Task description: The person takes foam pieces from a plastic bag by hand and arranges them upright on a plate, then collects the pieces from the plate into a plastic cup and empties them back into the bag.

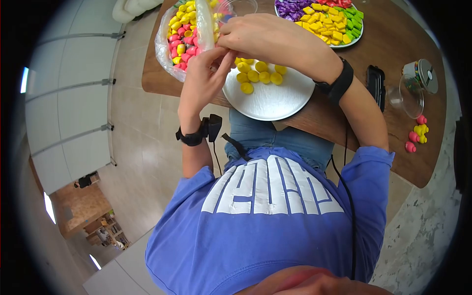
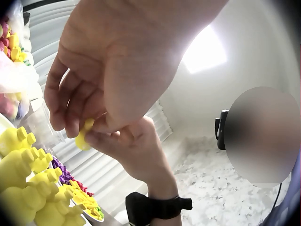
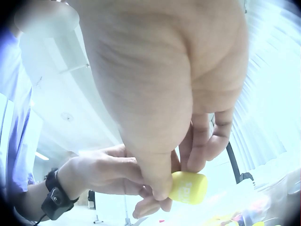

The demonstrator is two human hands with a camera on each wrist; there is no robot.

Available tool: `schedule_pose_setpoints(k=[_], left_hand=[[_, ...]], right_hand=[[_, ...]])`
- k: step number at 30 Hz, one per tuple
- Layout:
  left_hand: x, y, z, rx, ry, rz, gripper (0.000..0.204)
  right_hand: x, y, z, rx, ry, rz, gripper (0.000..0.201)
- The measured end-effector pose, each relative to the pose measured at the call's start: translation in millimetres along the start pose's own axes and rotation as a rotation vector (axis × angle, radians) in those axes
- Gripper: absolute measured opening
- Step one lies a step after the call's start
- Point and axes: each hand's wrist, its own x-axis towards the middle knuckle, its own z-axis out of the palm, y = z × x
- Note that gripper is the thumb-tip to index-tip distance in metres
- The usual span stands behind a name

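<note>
In front of the person, both hands meet at the near end of a plastic bag, above the left rim of a round silver plate [image 1: 268, 105]. A small rounded yellow plastic piece [image 3: 189, 187] with white lettering is pinched by the right hand [image 1: 275, 37], its thumb and fingers at one end. The fingers of the left hand [image 1: 204, 78] curl in against the same piece, seen in the left wrist view as a yellow bit [image 2: 84, 136] between the fingertips. Several yellow knobbed pieces [image 1: 253, 76] stand on the silver plate.
A clear bag [image 1: 162, 49] of pink and yellow pieces lies left. Behind stand a clear cup [image 1: 246, 6] and a plate [image 1: 361, 34] with purple, yellow, red and green pieces. A black tray [image 1: 376, 86], a lidded jar [image 1: 427, 76] and pink and yellow pieces [image 1: 414, 136] are right.
</note>
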Motion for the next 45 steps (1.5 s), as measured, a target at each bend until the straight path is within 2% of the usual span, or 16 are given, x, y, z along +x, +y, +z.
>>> schedule_pose_setpoints(k=[8, 14, 20, 21, 23, 26, 30, 32, 34, 35, 38, 40, 41, 43, 44, 45], left_hand=[[-8, -31, -8, -0.121, 0.052, -0.126, 0.023], [-11, -42, -17, -0.130, 0.053, -0.194, 0.022], [-5, -68, -29, -0.097, 0.071, -0.179, 0.021], [-2, -73, -34, -0.105, 0.078, -0.183, 0.020], [10, -90, -42, -0.099, 0.091, -0.158, 0.020], [34, -111, -56, -0.048, 0.126, -0.063, 0.021], [79, -150, -78, 0.057, 0.174, -0.146, 0.028], [105, -174, -86, 0.293, 0.269, -0.113, 0.034], [122, -176, -85, 0.378, 0.297, -0.130, 0.037], [134, -190, -83, 0.451, 0.318, -0.060, 0.037], [150, -190, -78, 0.574, 0.286, 0.002, 0.038], [155, -187, -75, 0.528, 0.117, -0.185, 0.042], [155, -186, -74, 0.527, 0.118, -0.183, 0.042], [138, -164, -72, 0.599, 0.288, -0.072, 0.035], [130, -153, -72, 0.599, 0.283, -0.067, 0.035], [120, -142, -72, 0.493, 0.377, -0.065, 0.034]], right_hand=[[-10, 43, 22, 0.060, -0.372, 0.311, 0.023], [-21, 48, 36, 0.098, -0.367, 0.336, 0.022], [-19, 31, 16, 0.045, -0.441, 0.444, 0.020], [-23, 34, 20, 0.043, -0.439, 0.445, 0.020], [-34, 42, 31, 0.073, -0.203, 0.278, 0.020], [-30, 32, 19, 0.018, -0.225, 0.301, 0.022], [-34, 35, 20, -0.035, -0.231, 0.277, 0.021], [-39, 40, 27, -0.050, -0.129, 0.199, 0.020], [-38, 37, 23, -0.033, -0.129, 0.210, 0.020], [-39, 34, 21, -0.009, -0.133, 0.224, 0.020], [-42, 30, 19, 0.010, -0.048, 0.182, 0.021], [-42, 27, 20, 0.033, -0.049, 0.200, 0.021], [-42, 26, 19, 0.058, -0.051, 0.215, 0.021], [-40, 22, 14, 0.059, -0.059, 0.207, 0.020], [-39, 22, 11, 0.061, -0.064, 0.201, 0.020], [-38, 24, 10, 0.061, -0.060, 0.210, 0.020]])
